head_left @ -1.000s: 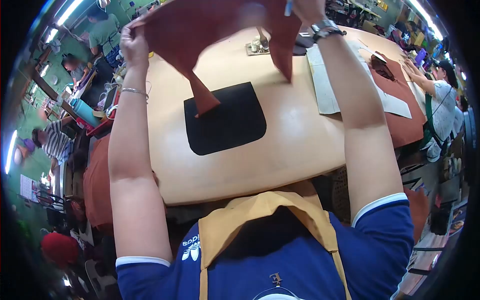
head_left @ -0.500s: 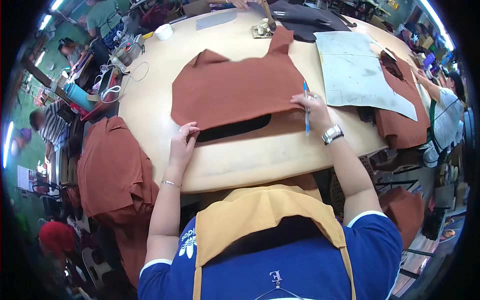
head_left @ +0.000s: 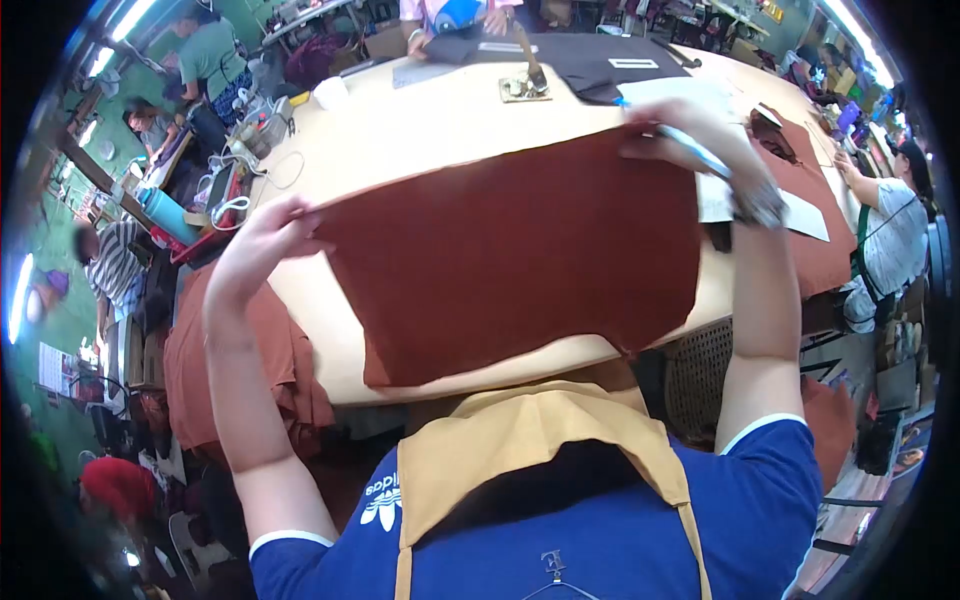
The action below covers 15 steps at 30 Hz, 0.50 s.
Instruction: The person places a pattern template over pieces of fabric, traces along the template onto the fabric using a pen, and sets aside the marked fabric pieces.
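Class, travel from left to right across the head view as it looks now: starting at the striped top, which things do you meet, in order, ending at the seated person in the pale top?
Striped top → blue container → left hand → brown sheet → right hand → person in the pale top.

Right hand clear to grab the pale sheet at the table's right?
Probably not without letting go: the right hand holds the brown sheet by a corner, plus a pen. The pale sheet looks close, partly hidden behind that arm.
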Each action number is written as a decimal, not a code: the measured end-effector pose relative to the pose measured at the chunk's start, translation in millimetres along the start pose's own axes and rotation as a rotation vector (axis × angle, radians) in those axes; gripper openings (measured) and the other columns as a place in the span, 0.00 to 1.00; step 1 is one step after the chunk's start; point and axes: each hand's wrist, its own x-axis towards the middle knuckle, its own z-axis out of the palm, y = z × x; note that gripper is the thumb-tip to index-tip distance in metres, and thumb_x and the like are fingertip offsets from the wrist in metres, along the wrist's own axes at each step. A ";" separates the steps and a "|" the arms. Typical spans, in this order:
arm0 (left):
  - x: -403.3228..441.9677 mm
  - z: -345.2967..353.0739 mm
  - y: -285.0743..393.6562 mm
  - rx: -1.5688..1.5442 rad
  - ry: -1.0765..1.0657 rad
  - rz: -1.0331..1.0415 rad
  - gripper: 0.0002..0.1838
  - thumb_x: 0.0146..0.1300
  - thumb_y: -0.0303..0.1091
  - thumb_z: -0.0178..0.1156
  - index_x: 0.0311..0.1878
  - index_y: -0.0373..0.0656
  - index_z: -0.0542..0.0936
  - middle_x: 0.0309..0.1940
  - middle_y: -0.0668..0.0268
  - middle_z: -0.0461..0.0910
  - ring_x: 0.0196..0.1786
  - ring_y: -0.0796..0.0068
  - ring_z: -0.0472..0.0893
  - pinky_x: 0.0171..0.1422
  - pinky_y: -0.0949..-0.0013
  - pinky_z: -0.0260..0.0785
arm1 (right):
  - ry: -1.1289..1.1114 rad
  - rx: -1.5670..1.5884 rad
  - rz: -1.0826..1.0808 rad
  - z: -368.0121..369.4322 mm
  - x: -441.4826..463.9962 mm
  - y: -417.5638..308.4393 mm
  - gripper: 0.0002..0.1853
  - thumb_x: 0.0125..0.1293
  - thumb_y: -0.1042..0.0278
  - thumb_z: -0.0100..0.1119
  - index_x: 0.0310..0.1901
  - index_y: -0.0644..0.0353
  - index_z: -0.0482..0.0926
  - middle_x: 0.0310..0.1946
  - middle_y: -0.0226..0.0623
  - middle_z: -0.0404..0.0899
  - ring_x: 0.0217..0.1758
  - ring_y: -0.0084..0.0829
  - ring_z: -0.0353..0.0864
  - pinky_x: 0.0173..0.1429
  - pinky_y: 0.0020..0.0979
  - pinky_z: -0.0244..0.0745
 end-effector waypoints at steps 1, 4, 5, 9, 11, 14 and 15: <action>30.3 -1.3 -13.4 -0.011 0.008 -0.040 0.14 0.71 0.35 0.51 0.52 0.35 0.75 0.51 0.61 0.77 0.49 0.68 0.83 0.56 0.70 0.74 | -0.093 0.089 -0.037 9.3 22.6 11.7 0.12 0.60 0.62 0.66 0.43 0.57 0.84 0.33 0.41 0.84 0.37 0.34 0.82 0.45 0.34 0.75; 120.5 1.5 -56.5 -0.047 0.107 -0.051 0.23 0.71 0.43 0.50 0.61 0.36 0.72 0.58 0.56 0.75 0.55 0.68 0.81 0.62 0.67 0.69 | -0.132 0.223 0.025 80.0 107.3 80.1 0.08 0.60 0.69 0.60 0.40 0.55 0.85 0.33 0.42 0.85 0.39 0.37 0.84 0.47 0.36 0.77; 164.4 -11.4 -75.5 0.079 0.186 0.020 0.21 0.70 0.41 0.50 0.60 0.36 0.73 0.57 0.58 0.77 0.53 0.69 0.80 0.60 0.68 0.69 | 0.053 0.186 0.018 80.2 120.0 83.3 0.07 0.61 0.72 0.59 0.40 0.56 0.84 0.33 0.39 0.85 0.38 0.33 0.84 0.47 0.33 0.77; 200.2 -36.2 -6.9 0.181 0.765 0.708 0.11 0.69 0.30 0.52 0.51 0.39 0.77 0.49 0.63 0.82 0.49 0.74 0.79 0.58 0.72 0.68 | 0.787 0.425 -0.047 45.6 159.2 81.7 0.12 0.63 0.81 0.55 0.44 0.57 0.83 0.34 0.36 0.85 0.42 0.26 0.84 0.48 0.28 0.78; 166.7 -28.5 50.0 0.038 0.896 1.033 0.08 0.69 0.26 0.52 0.48 0.40 0.77 0.48 0.63 0.82 0.49 0.73 0.79 0.58 0.70 0.69 | 0.891 0.746 -0.113 8.5 148.9 57.3 0.12 0.68 0.72 0.49 0.47 0.58 0.81 0.34 0.35 0.85 0.40 0.26 0.83 0.46 0.27 0.78; 133.7 -16.0 59.5 0.077 0.994 1.260 0.06 0.70 0.25 0.52 0.46 0.38 0.77 0.51 0.59 0.82 0.51 0.69 0.80 0.58 0.69 0.69 | 1.039 0.378 -0.184 -19.9 94.9 7.8 0.12 0.72 0.65 0.46 0.45 0.57 0.80 0.30 0.34 0.84 0.33 0.27 0.82 0.40 0.31 0.77; 120.0 -8.4 53.4 0.170 1.040 1.293 0.06 0.70 0.25 0.52 0.46 0.38 0.76 0.51 0.59 0.81 0.52 0.68 0.80 0.59 0.69 0.69 | 1.011 0.309 -0.106 -7.3 85.8 11.6 0.12 0.68 0.75 0.48 0.47 0.59 0.81 0.35 0.35 0.84 0.41 0.28 0.82 0.48 0.28 0.77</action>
